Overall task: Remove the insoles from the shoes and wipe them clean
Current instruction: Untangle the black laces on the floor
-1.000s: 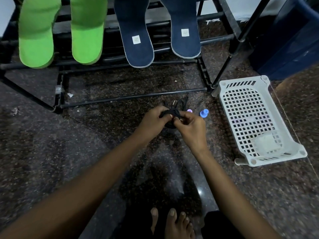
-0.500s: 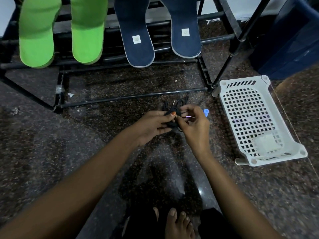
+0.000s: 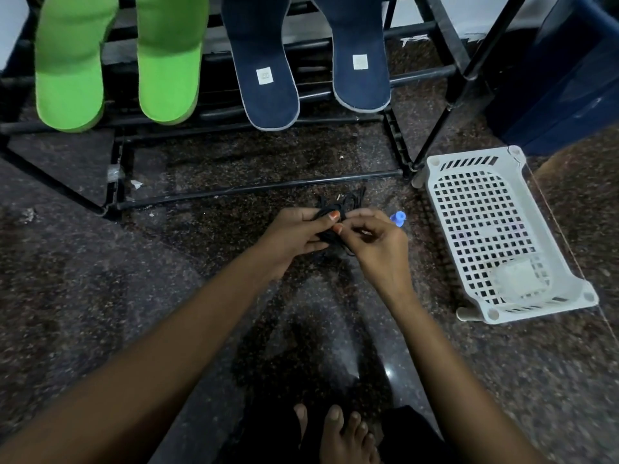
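- On the black metal shoe rack [image 3: 261,189], I see green foam insoles [image 3: 70,72] and navy fabric insoles [image 3: 268,78] propped on its rails, probably airing.
- My left hand [image 3: 294,236] and right hand [image 3: 378,242] both pinch a tangled black cord bundle [image 3: 338,205] just above the floor, apparently sorting it.

The green insoles [image 3: 68,61] are a plain bright lime, a shade darker along the rim. The navy insoles [image 3: 264,61] are dark blue with a pale grey edge, each with a small white square label. The rack [image 3: 258,189] is black. The floor [image 3: 83,279] is dark grey stone flecked with brown and white, glossy in patches. The basket [image 3: 516,311] is white, patterned with a grid of square holes and rows of slits at both ends. The cords [image 3: 338,204] are black, a thumbnail [image 3: 334,215] orange, the cap [image 3: 398,217] bright blue, the bin [image 3: 562,78] deep navy
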Available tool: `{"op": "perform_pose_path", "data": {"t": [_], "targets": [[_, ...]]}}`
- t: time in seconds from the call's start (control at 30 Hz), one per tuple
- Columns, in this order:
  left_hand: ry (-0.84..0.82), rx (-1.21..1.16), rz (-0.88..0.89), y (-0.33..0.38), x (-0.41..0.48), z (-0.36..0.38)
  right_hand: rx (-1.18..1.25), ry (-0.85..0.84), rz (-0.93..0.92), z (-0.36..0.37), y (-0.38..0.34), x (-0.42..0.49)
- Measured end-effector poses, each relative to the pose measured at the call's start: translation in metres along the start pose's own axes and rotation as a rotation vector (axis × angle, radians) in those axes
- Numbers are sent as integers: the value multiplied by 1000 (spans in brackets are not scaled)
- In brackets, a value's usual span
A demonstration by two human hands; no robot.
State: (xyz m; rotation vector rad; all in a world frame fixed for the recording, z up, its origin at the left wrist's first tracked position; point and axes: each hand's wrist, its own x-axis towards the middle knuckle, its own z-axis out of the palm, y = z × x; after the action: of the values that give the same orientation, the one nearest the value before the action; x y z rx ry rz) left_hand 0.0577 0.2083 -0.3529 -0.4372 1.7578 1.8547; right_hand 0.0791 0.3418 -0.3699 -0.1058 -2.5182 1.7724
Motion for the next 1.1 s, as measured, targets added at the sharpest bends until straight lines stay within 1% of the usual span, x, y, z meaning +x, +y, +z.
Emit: {"op": "perform_pose_path", "data": {"t": [0.13,0.23,0.33,0.4,0.43,0.53,0.57,0.63,0.73,0.8,0.87,0.97,1.1], "targets": [[32,195,105,0,0,1,159,-6,188,-6,-6,2],[48,296,154,0,2,3,200,5,238,-8,-6,1],[25,306,139,-2,4,2,287,25,235,-9,-2,2],[-1,283,140,-2,4,2,325,25,269,-8,-1,3],[-10,270,142,-2,3,2,360,26,313,-7,0,3],[-35,238,138,-2,2,3,568,21,502,-3,-3,3],[-42,226,133,-2,2,3,598,18,524,-2,-4,3],[-43,211,120,-2,1,4,526,34,489,0,-1,4],[-18,183,106,-1,0,6,243,129,290,-3,2,4],[-16,160,110,0,0,8,104,122,170,-5,1,3],[-20,140,121,2,0,11,94,70,156,-5,-1,0],[-23,121,127,4,0,14,177,15,211,-7,-5,-4],[-50,104,117,4,1,18,265,-62,210,-16,-8,-3]]}}
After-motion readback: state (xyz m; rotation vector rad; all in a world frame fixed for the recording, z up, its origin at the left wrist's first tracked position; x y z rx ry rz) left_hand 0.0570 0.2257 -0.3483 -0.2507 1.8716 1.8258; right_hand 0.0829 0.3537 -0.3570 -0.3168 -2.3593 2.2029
